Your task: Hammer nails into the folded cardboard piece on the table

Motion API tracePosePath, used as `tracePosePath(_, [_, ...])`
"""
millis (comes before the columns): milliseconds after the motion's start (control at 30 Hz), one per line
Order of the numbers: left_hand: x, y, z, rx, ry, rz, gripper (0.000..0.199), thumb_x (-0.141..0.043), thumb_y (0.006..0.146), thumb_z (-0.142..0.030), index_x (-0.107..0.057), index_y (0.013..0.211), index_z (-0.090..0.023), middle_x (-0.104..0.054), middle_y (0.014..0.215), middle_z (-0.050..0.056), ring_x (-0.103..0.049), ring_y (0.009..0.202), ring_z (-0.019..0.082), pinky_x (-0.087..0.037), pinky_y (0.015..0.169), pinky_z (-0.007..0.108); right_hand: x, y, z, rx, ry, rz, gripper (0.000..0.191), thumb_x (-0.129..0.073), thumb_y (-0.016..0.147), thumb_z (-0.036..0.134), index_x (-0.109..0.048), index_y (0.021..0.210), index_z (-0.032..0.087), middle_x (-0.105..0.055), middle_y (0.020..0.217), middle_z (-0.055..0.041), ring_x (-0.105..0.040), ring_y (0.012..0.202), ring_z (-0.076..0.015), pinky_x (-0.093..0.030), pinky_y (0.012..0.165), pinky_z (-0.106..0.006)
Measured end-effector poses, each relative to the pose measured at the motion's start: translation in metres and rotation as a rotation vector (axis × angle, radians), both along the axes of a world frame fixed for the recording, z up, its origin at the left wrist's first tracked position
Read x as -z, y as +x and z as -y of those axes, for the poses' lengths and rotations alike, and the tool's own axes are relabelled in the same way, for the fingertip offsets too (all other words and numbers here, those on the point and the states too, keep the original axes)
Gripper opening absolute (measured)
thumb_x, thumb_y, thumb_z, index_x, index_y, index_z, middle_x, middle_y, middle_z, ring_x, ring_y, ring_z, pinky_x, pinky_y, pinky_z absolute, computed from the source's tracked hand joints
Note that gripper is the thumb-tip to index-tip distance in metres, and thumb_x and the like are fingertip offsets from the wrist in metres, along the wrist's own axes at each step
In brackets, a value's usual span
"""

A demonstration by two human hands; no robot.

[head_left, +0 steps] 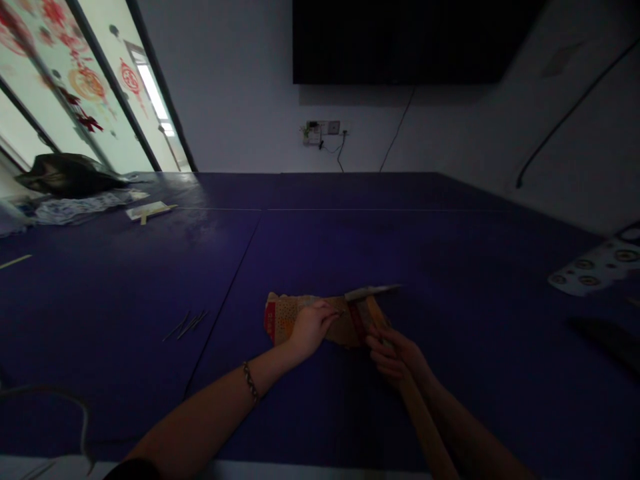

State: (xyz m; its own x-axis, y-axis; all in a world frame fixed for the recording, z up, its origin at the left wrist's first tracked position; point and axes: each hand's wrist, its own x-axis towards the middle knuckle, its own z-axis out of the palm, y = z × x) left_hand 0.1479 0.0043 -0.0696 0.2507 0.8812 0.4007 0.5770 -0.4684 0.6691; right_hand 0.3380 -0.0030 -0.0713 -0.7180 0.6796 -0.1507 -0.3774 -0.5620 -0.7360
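My right hand (395, 357) is wrapped round the wooden handle of a hammer (377, 312). The hammer's metal head lies across the far edge of a flat, torn-edged piece of printed brown cardboard (285, 317). Over the cardboard, my left hand (313, 328) pinches a small, thin dark thing that looks like a nail (342, 313), mostly covered by the fingertips. Several loose nails (187, 325) lie on the purple tabletop (320, 253) to the left.
A dark bag (70, 175) sits at the far left, with a white pack (150, 211) near it. To the right are a patterned white item (593, 270) and a dark object (605, 340). A pale cable (65, 398) curves at the lower left. A wall screen (410, 43) hangs beyond.
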Motion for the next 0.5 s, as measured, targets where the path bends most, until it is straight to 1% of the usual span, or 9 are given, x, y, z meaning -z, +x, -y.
tracePosePath(100, [0.0,0.001,-0.002,-0.013,-0.014,0.001,0.018,-0.049,0.081,-0.019,-0.067,0.079,-0.015,-0.064,0.079,0.005,-0.059,0.075,0.015,-0.045,0.07,0.024,-0.007,0.001,0.003,0.055,0.05,0.058,0.028,-0.061,0.068,0.04,-0.04,0.07,0.021,-0.04,0.04,0.0122,-0.024,0.022,-0.0029,-0.029,0.021,-0.013])
tracePosePath(167, [-0.001,0.001,-0.003,-0.03,-0.031,-0.016,0.016,-0.051,0.079,-0.018,-0.067,0.078,-0.015,-0.064,0.077,0.005,-0.058,0.074,0.015,-0.045,0.069,0.024,-0.014,0.001,0.009,0.083,0.082,0.095,0.026,-0.061,0.069,0.037,-0.041,0.074,0.021,-0.044,0.042,0.0114,-0.029,0.022,-0.0041,-0.031,0.022,-0.015])
tracePosePath(233, [-0.002,0.001,-0.003,-0.046,-0.051,-0.039,0.015,-0.053,0.078,-0.017,-0.067,0.074,-0.015,-0.063,0.075,0.004,-0.058,0.072,0.015,-0.044,0.068,0.024,-0.023,-0.003,0.019,0.122,0.115,0.145,0.024,-0.059,0.07,0.034,-0.041,0.075,0.021,-0.045,0.042,0.0112,-0.03,0.022,-0.0045,-0.031,0.022,-0.015])
tracePosePath(267, [-0.002,0.001,-0.004,-0.053,-0.059,-0.047,0.015,-0.053,0.078,-0.018,-0.067,0.073,-0.015,-0.063,0.074,0.004,-0.058,0.072,0.015,-0.044,0.067,0.024,-0.027,-0.006,0.025,0.149,0.131,0.176,0.022,-0.059,0.071,0.033,-0.041,0.075,0.021,-0.044,0.041,0.0113,-0.03,0.021,-0.0042,-0.031,0.021,-0.015])
tracePosePath(333, [-0.003,0.001,-0.005,-0.056,-0.071,-0.049,0.015,-0.053,0.078,-0.019,-0.066,0.071,-0.015,-0.063,0.074,0.004,-0.057,0.072,0.015,-0.044,0.067,0.024,-0.036,-0.016,0.038,0.275,0.187,0.288,0.02,-0.057,0.072,0.032,-0.042,0.075,0.02,-0.041,0.04,0.0119,-0.028,0.021,-0.003,-0.026,0.02,-0.013])
tracePosePath(433, [-0.004,0.001,-0.005,-0.039,-0.075,-0.041,0.016,-0.053,0.078,-0.018,-0.066,0.069,-0.014,-0.063,0.073,0.004,-0.057,0.071,0.015,-0.043,0.067,0.023,-0.044,-0.033,0.053,0.34,0.22,0.394,0.023,-0.057,0.069,0.036,-0.042,0.072,0.019,-0.037,0.037,0.0124,-0.027,0.021,-0.0026,-0.019,0.02,-0.012])
tracePosePath(500, [-0.004,0.001,-0.006,-0.036,-0.073,-0.056,0.016,-0.053,0.077,-0.017,-0.065,0.067,-0.014,-0.062,0.072,0.004,-0.057,0.07,0.014,-0.043,0.067,0.022,-0.045,-0.042,0.058,0.34,0.256,0.446,0.025,-0.057,0.067,0.039,-0.043,0.072,0.018,-0.035,0.035,0.0129,-0.025,0.021,-0.0024,-0.018,0.021,-0.012])
